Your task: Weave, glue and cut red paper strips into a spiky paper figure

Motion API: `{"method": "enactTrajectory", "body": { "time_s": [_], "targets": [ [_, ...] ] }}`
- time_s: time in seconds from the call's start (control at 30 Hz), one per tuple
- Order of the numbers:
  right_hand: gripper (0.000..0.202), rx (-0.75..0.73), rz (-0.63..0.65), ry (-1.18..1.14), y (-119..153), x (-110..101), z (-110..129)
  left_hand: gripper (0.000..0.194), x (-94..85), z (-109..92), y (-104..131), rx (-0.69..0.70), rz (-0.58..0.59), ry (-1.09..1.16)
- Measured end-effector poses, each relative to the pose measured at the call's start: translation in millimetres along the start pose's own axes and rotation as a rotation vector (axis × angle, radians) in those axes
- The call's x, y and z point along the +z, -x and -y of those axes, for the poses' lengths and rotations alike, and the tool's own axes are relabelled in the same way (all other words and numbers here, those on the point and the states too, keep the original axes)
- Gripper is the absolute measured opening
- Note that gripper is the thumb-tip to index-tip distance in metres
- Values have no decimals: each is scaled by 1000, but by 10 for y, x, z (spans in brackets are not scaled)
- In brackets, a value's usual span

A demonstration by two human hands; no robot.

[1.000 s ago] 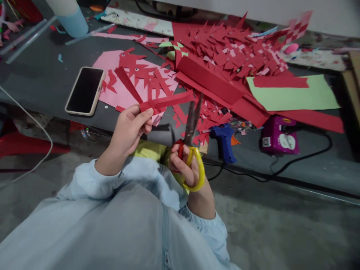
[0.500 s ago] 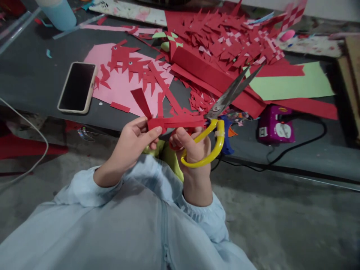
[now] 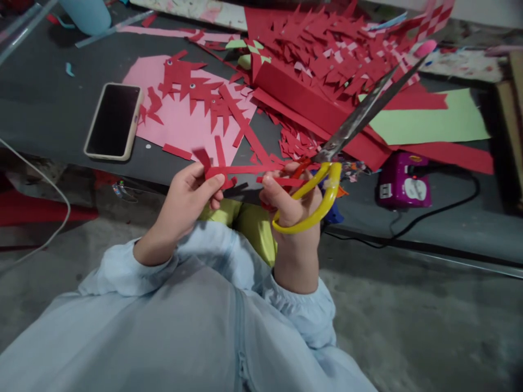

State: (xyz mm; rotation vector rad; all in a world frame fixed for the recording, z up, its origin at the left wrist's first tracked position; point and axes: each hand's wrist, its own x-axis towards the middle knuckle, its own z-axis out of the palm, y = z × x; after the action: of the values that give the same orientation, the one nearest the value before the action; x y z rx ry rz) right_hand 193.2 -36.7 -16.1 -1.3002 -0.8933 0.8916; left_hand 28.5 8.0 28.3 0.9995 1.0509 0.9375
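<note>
My left hand (image 3: 177, 198) pinches a folded piece of red paper (image 3: 215, 174) between thumb and fingers; narrow arms stick out of it upward and to the right. In my right hand (image 3: 289, 209) a pair of scissors (image 3: 333, 188) hangs by its yellow handle, its metal blades slightly apart and pointing up to the right. The right thumb and fingers also pinch the end of a red paper strip (image 3: 281, 181). A gap lies between the two hands, both at the table's near edge. Pink paper (image 3: 149, 128) with red spiky cutouts (image 3: 196, 90) lies just beyond.
A phone (image 3: 113, 122) lies at left. Behind are a heap of red spiky paper pieces (image 3: 310, 38), a folded red sheet (image 3: 310, 100) and green paper (image 3: 429, 128). A purple box (image 3: 402, 182) with a black cable sits at right, a blue cup (image 3: 87, 16) at upper left.
My hands have moved apart, the right one going right with the scissors. The red strip end in my right hand has come away from the folded piece in my left.
</note>
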Motion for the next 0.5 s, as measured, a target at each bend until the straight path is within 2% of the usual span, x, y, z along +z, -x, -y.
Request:
{"method": "enactTrajectory", "body": {
  "time_s": [0.17,0.3,0.5],
  "targets": [
    [43,-85,46,89,-309,-79,91,22,-63,-19,-24,-50,8,-52],
    [43,-91,2,139,-509,-72,191,16,-83,-56,-13,-85,50,-94],
    [42,-5,89,61,-384,-36,370,14,-124,-99,27,-123,130,-173]
  ]
}}
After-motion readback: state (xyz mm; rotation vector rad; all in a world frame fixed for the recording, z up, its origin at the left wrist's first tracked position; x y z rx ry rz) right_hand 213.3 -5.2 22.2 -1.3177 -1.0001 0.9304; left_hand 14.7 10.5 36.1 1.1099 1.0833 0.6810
